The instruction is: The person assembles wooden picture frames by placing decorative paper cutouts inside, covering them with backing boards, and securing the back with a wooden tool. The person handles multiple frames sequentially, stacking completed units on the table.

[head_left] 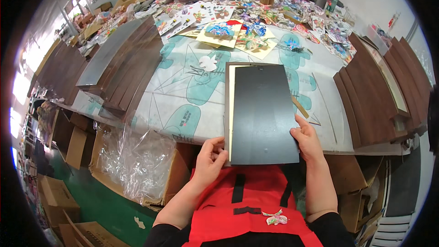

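Observation:
In front of me, at the table's near edge, lies a brown picture frame (227,105) with a cream sheet (232,87) showing along its left side. A black backing board (265,114) rests over it, slightly skewed, with a small hanger at its top. My left hand (212,159) is closed at the lower left corner, thumb and fingers gripping the frame's edge. My right hand (307,138) pinches the right edge of the black board near its lower corner. The frame's right side is hidden under the board.
Stacks of brown frames stand at left (123,64) and right (375,87). Cream cards with coloured paper cutouts (221,32) lie beyond, before a heap of cutouts. A white cutout (208,63) sits on the printed table cover (157,96). Below left is a carton of clear plastic (137,160).

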A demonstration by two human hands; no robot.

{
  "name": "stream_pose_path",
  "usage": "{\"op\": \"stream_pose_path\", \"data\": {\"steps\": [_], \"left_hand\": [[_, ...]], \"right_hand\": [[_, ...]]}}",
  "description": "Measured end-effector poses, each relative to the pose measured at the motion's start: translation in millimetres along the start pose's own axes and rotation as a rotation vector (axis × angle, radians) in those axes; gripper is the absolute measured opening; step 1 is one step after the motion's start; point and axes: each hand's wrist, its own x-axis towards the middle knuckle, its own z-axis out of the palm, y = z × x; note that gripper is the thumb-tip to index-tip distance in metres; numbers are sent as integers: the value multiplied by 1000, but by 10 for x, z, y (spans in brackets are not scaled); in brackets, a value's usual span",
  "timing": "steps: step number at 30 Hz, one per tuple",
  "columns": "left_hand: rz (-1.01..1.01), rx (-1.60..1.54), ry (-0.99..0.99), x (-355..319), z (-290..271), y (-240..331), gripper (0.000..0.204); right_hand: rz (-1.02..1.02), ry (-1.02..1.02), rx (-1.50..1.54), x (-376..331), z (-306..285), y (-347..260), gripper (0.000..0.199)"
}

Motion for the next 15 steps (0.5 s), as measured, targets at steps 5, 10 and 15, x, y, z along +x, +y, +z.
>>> {"op": "stream_pose_path", "data": {"steps": [5,10,15], "left_hand": [[88,267,-80,65,58,186,61],[238,507,-104,83,105,189,70],[230,537,-97,113,143,112,67]], "right_hand": [[-8,40,-152,66,187,-212,61],[-147,89,-436,171,65,-37,50],[-275,161,-964,88,91,-63,38]]}}
